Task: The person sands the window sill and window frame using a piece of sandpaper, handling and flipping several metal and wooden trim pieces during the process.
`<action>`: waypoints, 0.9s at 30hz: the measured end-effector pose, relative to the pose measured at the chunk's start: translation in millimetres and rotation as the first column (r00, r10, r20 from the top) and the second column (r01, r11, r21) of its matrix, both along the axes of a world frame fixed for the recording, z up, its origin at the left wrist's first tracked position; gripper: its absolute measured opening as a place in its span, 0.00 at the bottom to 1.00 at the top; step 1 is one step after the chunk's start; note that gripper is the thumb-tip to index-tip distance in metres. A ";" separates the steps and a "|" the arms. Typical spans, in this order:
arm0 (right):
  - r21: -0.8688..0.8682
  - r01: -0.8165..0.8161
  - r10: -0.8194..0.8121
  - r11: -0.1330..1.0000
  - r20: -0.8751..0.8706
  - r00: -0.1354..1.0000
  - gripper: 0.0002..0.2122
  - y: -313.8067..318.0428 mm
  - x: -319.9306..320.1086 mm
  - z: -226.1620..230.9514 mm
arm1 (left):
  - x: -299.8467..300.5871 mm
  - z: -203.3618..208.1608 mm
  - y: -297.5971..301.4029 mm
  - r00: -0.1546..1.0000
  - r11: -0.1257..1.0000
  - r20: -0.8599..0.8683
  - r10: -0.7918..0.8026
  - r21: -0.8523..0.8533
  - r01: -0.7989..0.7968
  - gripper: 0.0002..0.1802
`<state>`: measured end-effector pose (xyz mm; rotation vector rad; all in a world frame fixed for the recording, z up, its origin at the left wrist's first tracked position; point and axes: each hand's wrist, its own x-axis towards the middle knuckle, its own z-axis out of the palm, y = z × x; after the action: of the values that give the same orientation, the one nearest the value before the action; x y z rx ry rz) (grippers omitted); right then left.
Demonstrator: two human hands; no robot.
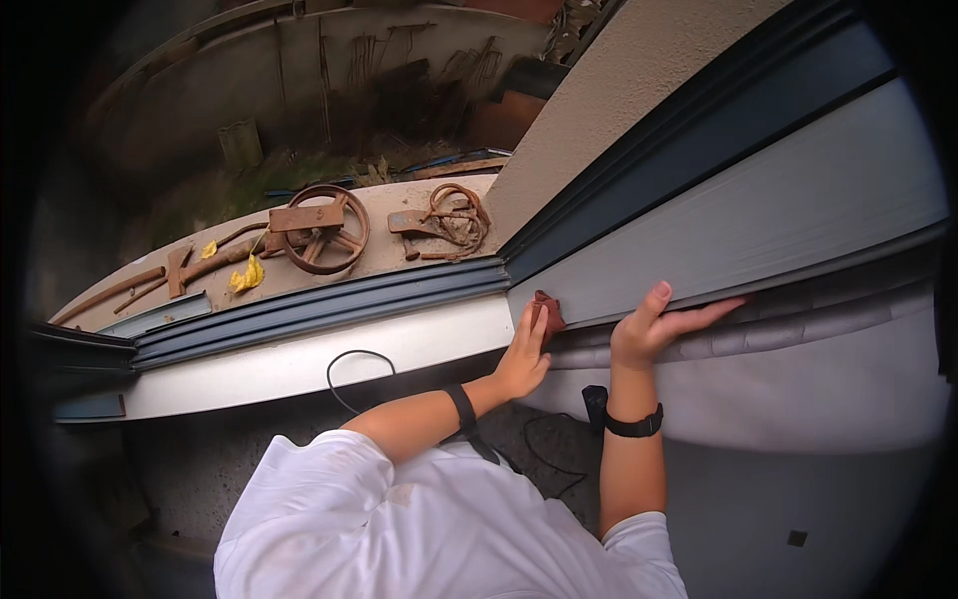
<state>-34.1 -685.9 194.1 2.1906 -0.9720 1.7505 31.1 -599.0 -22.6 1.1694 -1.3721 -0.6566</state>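
Note:
My left hand (521, 359) presses a small folded piece of reddish-brown cloth or sanding pad (550, 316) against the corner of a grey panel (738, 195); its exact kind does not show. My right hand (654, 331) is open, thumb up and fingers spread along the lower edge of the same panel, with nothing held in it. The panel lines the side of a window opening, beside a dark blue-grey frame (639, 185). Both wrists wear black straps.
A white sill (329, 361) and a dark window track (329, 307) run to the left. On the outer ledge lie a rusty wheel (346, 258), a coil of rusty rope or wire (464, 228) and yellow leaves (247, 276). A quilted grey curtain (798, 324) hangs at right; black cables (329, 374) trail below.

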 end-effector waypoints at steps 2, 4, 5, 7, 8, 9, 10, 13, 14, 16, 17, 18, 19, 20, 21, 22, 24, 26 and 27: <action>-0.088 0.013 -0.012 0.996 0.004 1.000 0.39 -8.0 0.7 -5.5 | -4.0 -17.0 0.3 0.996 0.983 -0.079 0.036 0.181 -0.021 0.58; -0.095 -0.039 0.044 0.995 0.051 0.998 0.38 -10.7 4.0 -9.9 | -8.5 -42.6 -8.1 0.985 0.947 -0.121 0.127 0.310 -0.084 0.59; -0.107 -0.050 0.056 0.993 0.049 0.997 0.38 -11.3 3.5 -10.4 | -8.5 -41.6 -10.8 0.976 0.922 -0.135 0.169 0.371 -0.108 0.59; -0.140 -0.074 0.079 0.987 0.031 0.996 0.38 -14.3 1.9 -13.6 | -17.5 -36.8 -15.6 0.959 0.864 -0.164 0.231 0.487 -0.125 0.59; -0.162 -0.076 0.082 0.984 0.031 0.996 0.38 -15.9 1.7 -12.9 | -19.4 -27.6 -20.5 0.943 0.835 -0.201 0.264 0.537 -0.120 0.59; -0.169 -0.067 0.071 0.983 0.018 0.997 0.37 -15.7 1.7 -11.7 | -20.0 -19.5 -22.0 0.925 0.803 -0.235 0.299 0.585 -0.110 0.58; -0.175 -0.056 0.058 0.983 0.005 0.998 0.37 -14.4 1.4 -10.3 | -20.2 -12.3 -19.0 0.921 0.835 -0.268 0.282 0.542 -0.098 0.58; -0.202 0.015 -0.021 0.979 -0.027 0.999 0.37 -15.7 -3.4 -9.6 | -14.5 37.6 -0.5 0.925 0.954 -0.345 0.160 0.294 -0.056 0.54; -0.211 0.043 -0.052 0.977 -0.039 0.998 0.36 -15.3 -4.2 -9.9 | -12.6 62.5 8.1 0.940 0.981 -0.333 0.075 0.193 -0.010 0.52; -0.214 0.073 -0.083 0.974 -0.039 0.996 0.37 -14.3 -1.4 -7.4 | -11.3 93.6 12.5 0.963 1.000 -0.270 -0.013 0.009 0.016 0.50; -0.205 0.077 -0.087 0.976 -0.040 0.995 0.37 -13.8 0.9 -8.7 | -7.7 103.1 4.5 0.974 0.997 -0.226 -0.010 -0.076 -0.007 0.49; -0.192 0.057 -0.064 0.980 -0.034 0.997 0.37 -14.6 -2.0 -9.6 | -4.8 112.9 -4.1 0.982 0.986 -0.186 -0.020 -0.169 -0.012 0.48; -0.169 0.041 -0.050 0.985 -0.050 0.998 0.37 -13.7 -6.4 -11.7 | 1.4 120.4 -9.4 0.991 0.974 -0.133 -0.020 -0.227 -0.011 0.47; -0.166 0.044 -0.054 0.985 -0.056 0.997 0.37 -14.4 -9.0 -13.3 | 9.0 127.8 -17.5 0.997 0.956 -0.081 -0.011 -0.293 -0.014 0.46; -0.169 0.045 -0.057 0.985 -0.064 0.996 0.37 -16.8 -12.8 -14.2 | 14.9 138.3 -26.1 0.999 0.932 -0.032 0.003 -0.362 -0.015 0.46; -0.165 0.031 -0.042 0.986 -0.062 0.997 0.36 -17.7 -14.9 -16.0 | 18.6 149.8 -31.7 0.999 0.920 -0.037 -0.010 -0.393 -0.005 0.44; -0.138 0.021 -0.028 0.990 -0.051 0.998 0.36 -17.0 -17.6 -18.6 | 30.2 175.2 -45.5 0.999 0.874 0.027 -0.021 -0.485 0.032 0.44; -0.145 -0.007 -0.002 0.989 -0.063 0.998 0.35 -20.1 -22.2 -24.2 | 41.7 207.5 -60.7 0.995 0.805 0.088 -0.054 -0.586 0.096 0.45; -0.170 -0.022 0.007 0.985 -0.085 0.996 0.36 -22.0 -23.8 -24.2 | 45.7 232.2 -65.0 0.988 0.766 0.142 -0.064 -0.628 0.140 0.46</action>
<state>-57.9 -707.9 169.8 2.1488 -0.7594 1.6657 76.8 -664.0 209.6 0.5839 -1.5916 -0.1539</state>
